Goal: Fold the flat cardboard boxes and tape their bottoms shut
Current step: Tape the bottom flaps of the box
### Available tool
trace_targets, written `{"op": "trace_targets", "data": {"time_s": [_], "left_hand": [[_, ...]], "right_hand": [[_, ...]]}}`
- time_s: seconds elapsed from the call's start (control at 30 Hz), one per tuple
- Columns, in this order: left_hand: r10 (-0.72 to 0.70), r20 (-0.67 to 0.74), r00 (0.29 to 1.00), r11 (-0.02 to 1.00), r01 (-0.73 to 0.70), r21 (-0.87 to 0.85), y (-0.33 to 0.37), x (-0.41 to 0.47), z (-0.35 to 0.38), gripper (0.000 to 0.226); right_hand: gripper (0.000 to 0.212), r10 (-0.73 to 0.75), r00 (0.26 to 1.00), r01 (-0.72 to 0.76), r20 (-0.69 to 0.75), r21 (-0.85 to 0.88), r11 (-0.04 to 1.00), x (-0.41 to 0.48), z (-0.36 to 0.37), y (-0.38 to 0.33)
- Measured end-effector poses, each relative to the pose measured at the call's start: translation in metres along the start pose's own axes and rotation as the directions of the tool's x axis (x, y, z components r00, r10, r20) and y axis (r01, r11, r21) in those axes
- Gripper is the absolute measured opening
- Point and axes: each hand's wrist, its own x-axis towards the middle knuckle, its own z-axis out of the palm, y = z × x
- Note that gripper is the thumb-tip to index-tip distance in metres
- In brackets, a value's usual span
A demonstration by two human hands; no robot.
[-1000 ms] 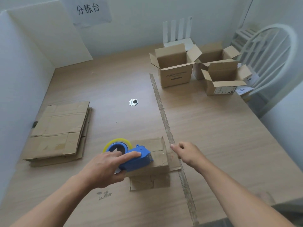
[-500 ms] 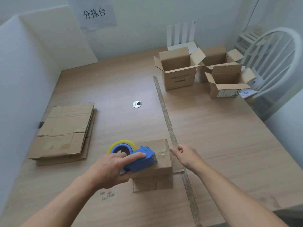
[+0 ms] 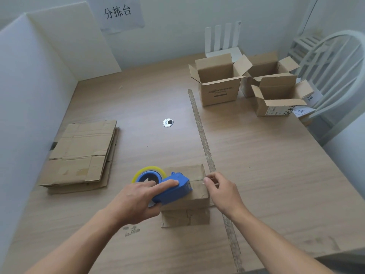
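Head view: your left hand [image 3: 138, 200] grips the tape dispenser [image 3: 169, 188] on the upturned box [image 3: 195, 192], front-middle of the table [image 3: 256, 175]. Your right hand [image 3: 223, 190] pinches the tape end [image 3: 202, 182] at its edge. Three boxes [image 3: 217, 86] look done far right, and the flat stack [image 3: 83, 155] waits left.

You see 3 open boxes [image 3: 217, 84] | 1 upturned box [image 3: 197, 192] | 1 tape dispenser [image 3: 173, 192] | 1 flat cardboard stack [image 3: 79, 153] | 1 chair [image 3: 343, 33] | 1 sign [image 3: 120, 14]

The scene is lit evenly by soft, cool light, brightest at the upper right. Only faint, soft-edged shadows are cast on the bench [image 3: 266, 175]. Straight lines are bowed toward the edges, where detail is softened.
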Motion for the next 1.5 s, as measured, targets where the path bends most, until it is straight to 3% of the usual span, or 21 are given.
{"op": "trace_targets", "data": {"time_s": [0.2, 0.4, 0.53, 0.77, 0.9, 1.13, 1.33, 1.5], "left_hand": [[-0.001, -0.036, 0.999, 1.0, 0.001, -0.018, 0.003, -0.003, 0.005, 0.072], [-0.072, -0.025, 0.997, 0.993, 0.069, -0.095, 0.002, -0.007, -0.005, 0.07], [-0.174, 0.031, 0.984, 0.956, 0.176, -0.234, -0.002, -0.009, -0.027, 0.065], [-0.343, 0.135, 0.93, 0.833, 0.367, -0.415, -0.019, -0.022, -0.043, 0.058], [-0.418, 0.168, 0.893, 0.76, 0.445, -0.474, -0.005, -0.029, -0.036, 0.055], [-0.536, 0.196, 0.821, 0.612, 0.538, -0.58, 0.001, -0.031, -0.035, 0.061], [-0.561, 0.27, 0.782, 0.494, 0.578, -0.65, 0.014, -0.036, -0.038, 0.058], [-0.546, 0.307, 0.78, 0.337, 0.54, -0.771, 0.026, -0.05, -0.04, 0.048]], "right_hand": [[0.029, 0.047, 0.996, -0.038, 0.08, -0.11, 0.993, 0.006, 0.015, 0.001], [0.048, 0.002, 0.987, 0.031, 0.163, -0.198, 0.98, 0.02, 0.014, 0.006], [0.043, -0.029, 0.966, 0.127, 0.256, -0.376, 0.918, 0.034, 0.009, -0.001], [0.032, -0.056, 0.932, 0.229, 0.358, -0.462, 0.857, 0.045, 0.021, -0.018], [0.029, -0.091, 0.955, 0.206, 0.284, -0.404, 0.891, 0.037, 0.034, -0.017], [0.029, -0.032, 0.981, 0.057, 0.191, -0.13, 0.99, 0.026, 0.04, -0.015], [0.027, -0.091, 0.989, 0.106, 0.113, -0.141, 0.984, 0.017, 0.056, -0.007], [0.029, -0.112, 0.988, 0.13, 0.108, -0.169, 0.977, 0.018, 0.067, -0.002]]}}
